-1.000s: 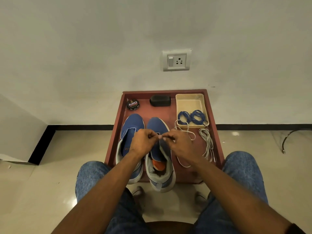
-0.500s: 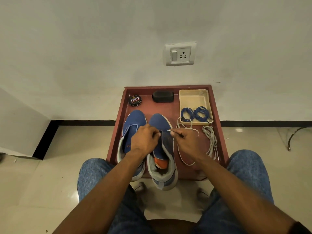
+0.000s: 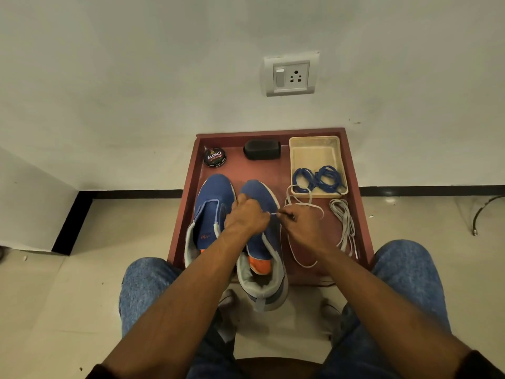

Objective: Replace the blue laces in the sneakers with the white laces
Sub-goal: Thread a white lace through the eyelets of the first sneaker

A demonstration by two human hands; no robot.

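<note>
Two blue sneakers stand side by side on a red-brown table, with no laces in them. My left hand rests on the right sneaker, gripping its upper near the eyelets. My right hand pinches the tip of a white lace just beside the shoe's edge; the lace loops away over the table. The left sneaker lies untouched. A second white lace is bundled at the right. Both blue laces sit coiled in a beige tray.
At the table's back stand a round tin of shoe polish and a black brush. The table is against a white wall with a power socket. My knees in blue jeans flank the near edge.
My hands have drawn slightly apart, the right one moving right with the lace tip. The view has shifted a little.
</note>
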